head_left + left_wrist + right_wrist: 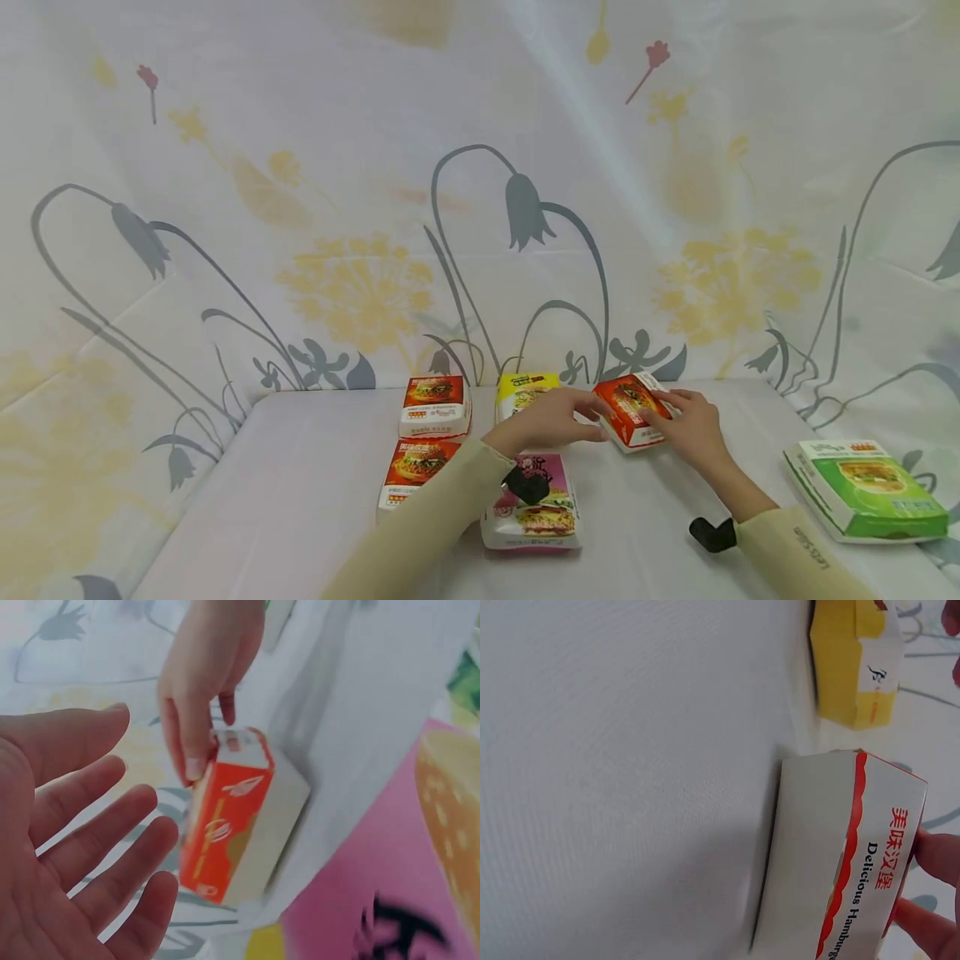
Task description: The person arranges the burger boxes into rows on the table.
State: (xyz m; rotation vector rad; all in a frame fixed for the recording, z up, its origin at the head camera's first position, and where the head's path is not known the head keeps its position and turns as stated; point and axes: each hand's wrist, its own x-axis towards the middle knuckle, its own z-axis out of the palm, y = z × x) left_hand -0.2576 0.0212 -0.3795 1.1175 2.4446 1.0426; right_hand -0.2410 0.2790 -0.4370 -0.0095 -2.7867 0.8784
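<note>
A red and white hamburger box (624, 410) stands at the back right of the white-covered table, turned at an angle. My right hand (692, 427) grips it at its right end, fingers and thumb on the box, as the left wrist view shows too. Just left of that box my left hand (553, 419) hovers with fingers spread and nothing in them; its palm (45, 847) faces the box. Behind the left hand is a yellow burger box (517, 390), partly hidden. Below the left wrist lies a pink burger box (534, 521).
Two red burger boxes, one behind (435, 404) and one in front (416, 467), line up at the left; the left sleeve covers part of the front one. A green burger box (870, 492) lies far right. A flowered cloth (480, 108) hangs behind the table.
</note>
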